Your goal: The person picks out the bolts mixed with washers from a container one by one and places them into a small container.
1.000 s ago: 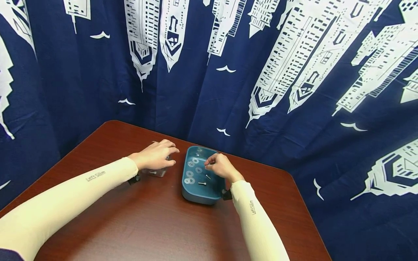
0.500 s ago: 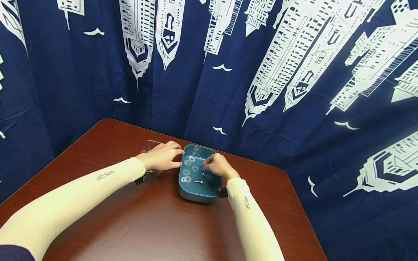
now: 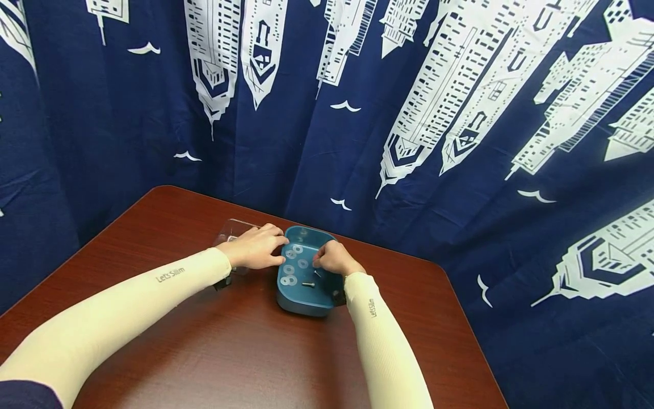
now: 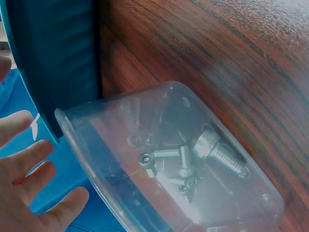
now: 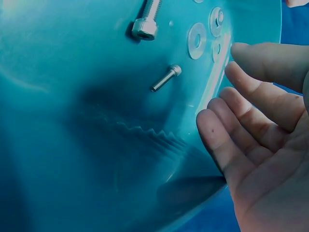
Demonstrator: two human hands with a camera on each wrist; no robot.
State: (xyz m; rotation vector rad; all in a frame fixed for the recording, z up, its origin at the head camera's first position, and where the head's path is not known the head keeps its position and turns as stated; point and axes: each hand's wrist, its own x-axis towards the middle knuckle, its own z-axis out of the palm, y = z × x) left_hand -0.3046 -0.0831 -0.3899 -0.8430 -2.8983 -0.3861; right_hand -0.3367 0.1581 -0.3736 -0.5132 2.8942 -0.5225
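Note:
A blue bin (image 3: 301,309) holds several pale washers (image 3: 288,270), a larger socket-head screw (image 3: 308,284) and a small screw (image 3: 318,274). My right hand (image 3: 337,258) is inside it, over its right side. In the right wrist view the small screw (image 5: 166,79) lies just off the right fingertips, and nothing shows between thumb and fingers. My left hand (image 3: 259,248) is at the bin's left rim with fingers spread; whether they touch it I cannot tell. Below that hand stands a clear plastic box (image 3: 225,228), partly hidden, with several metal screws (image 4: 186,159) inside.
Both things stand on a reddish-brown wooden table (image 3: 230,346), toward its far edge. Behind it hangs a dark blue curtain (image 3: 286,153) printed with white buildings and birds.
The left hand has moved right, from over the clear box to the bin's rim, uncovering part of the box. The right hand has shifted slightly within the bin. The head view has drifted a little.

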